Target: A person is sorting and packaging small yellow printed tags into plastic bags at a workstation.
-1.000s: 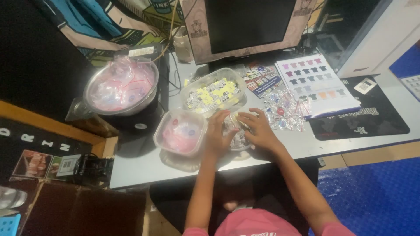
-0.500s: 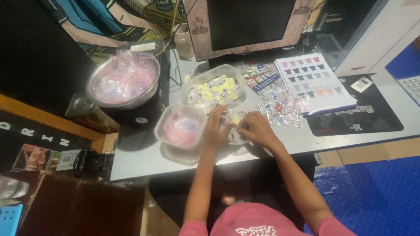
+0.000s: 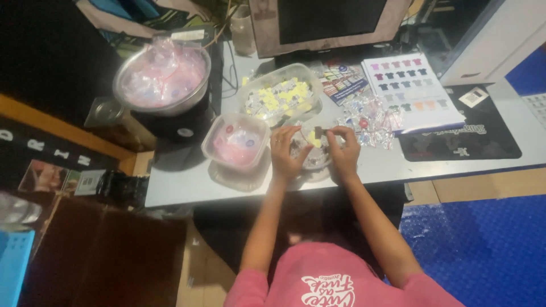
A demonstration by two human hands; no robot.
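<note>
Head view: left hand (image 3: 286,152) and right hand (image 3: 343,149) both pinched on small dark piece with yellow bit (image 3: 317,135) (detail too small to tell), held between them above small clear plastic tub (image 3: 310,160) on grey counter (image 3: 187,185). Clear plastic tub with pink contents (image 3: 235,142) just left of left hand. Clear tray of yellow pieces (image 3: 280,96) beyond hands.

We see a grey table (image 3: 170,187) carrying a pink tub (image 3: 236,142) at nine o'clock, a yellow-filled tub (image 3: 278,96) at twelve, a black mat (image 3: 460,139) at three — and a shirt chart (image 3: 412,91) at one.
</note>
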